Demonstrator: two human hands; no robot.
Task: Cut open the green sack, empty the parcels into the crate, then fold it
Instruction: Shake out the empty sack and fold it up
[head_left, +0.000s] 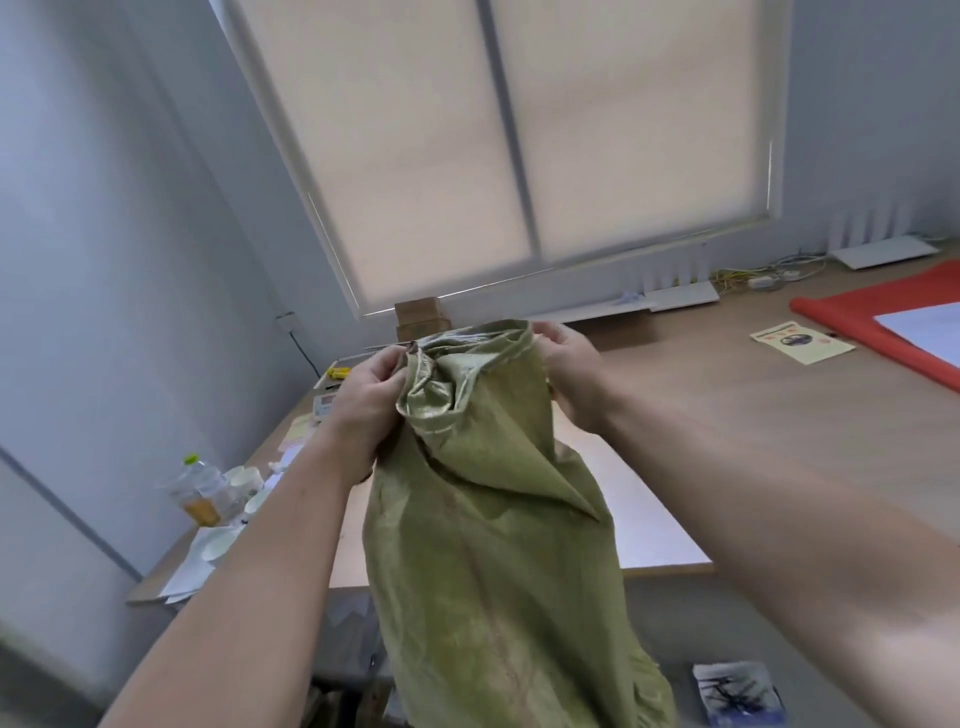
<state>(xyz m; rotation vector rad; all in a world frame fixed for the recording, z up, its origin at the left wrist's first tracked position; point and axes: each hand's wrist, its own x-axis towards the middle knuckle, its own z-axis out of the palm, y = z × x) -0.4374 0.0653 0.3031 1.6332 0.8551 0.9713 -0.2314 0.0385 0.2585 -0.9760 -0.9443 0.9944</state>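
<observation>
Crumpled olive-green woven sack hangs above wooden tabletop. Left hand and right hand: each grip closed on bunched top edge. Looks limp, light, slick weave; best held at hem corners for folding.

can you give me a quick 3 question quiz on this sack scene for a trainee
1. True or false: both hands grip the green sack at its upper end.
2. Which side of the table holds the bottle? A) the person's left B) the person's right
3. Fill in: the rolled sheet at the far right is ____.

Key: 1 true, with the left hand and right hand at the bunched top. 2 A. 3 red.
</observation>
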